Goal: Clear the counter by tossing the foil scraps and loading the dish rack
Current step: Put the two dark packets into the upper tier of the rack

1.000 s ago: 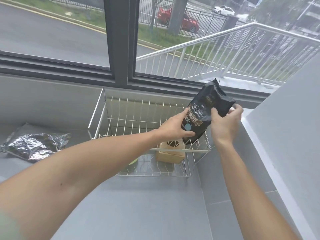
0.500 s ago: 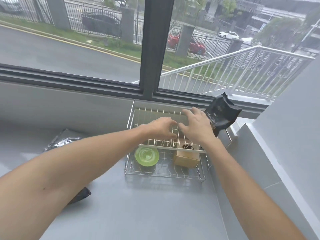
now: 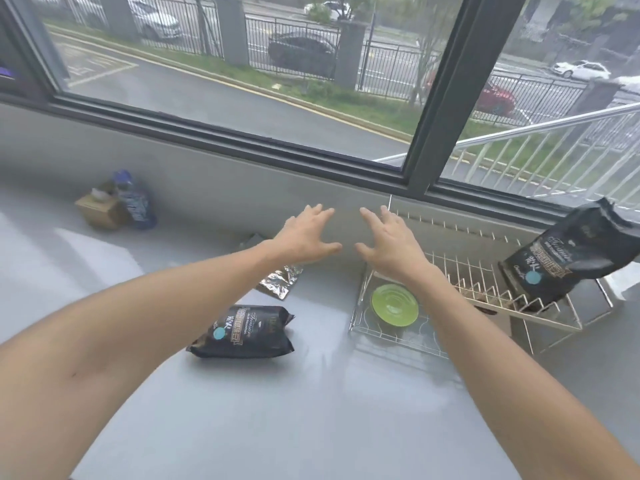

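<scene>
**Both hands free, one bag racked, foil and a second bag left on the counter**

The left hand [image 3: 306, 233] and right hand [image 3: 388, 242] hover side by side above the counter [image 3: 311, 393], fingers spread, holding nothing. They hang between the foil [image 3: 278, 282] and the left end of the rack [image 3: 460, 292].

One black bag [image 3: 571, 258] stands propped on the rack's upper tier at its right end, tilted. A green plate [image 3: 394, 304] lies flat on the lower tier, partly behind the right forearm. A brown box shows dimly under the tines; too little of it is visible to say more.

A second bag [image 3: 242, 332] lies flat on the counter, just beside the left forearm. The crumpled foil sits beyond it, partly hidden by the left wrist. Far left, against the wall, a tissue box [image 3: 100, 209] and a blue bottle [image 3: 133, 199] stand touching.

This looks like the gap between placements: loading is partway done. The next move likely calls for one hand to drop to the foil or the lying bag. The foil needs a gathering pinch, since it is thin and crinkled; the bag wants a full grasp across its width.
</scene>
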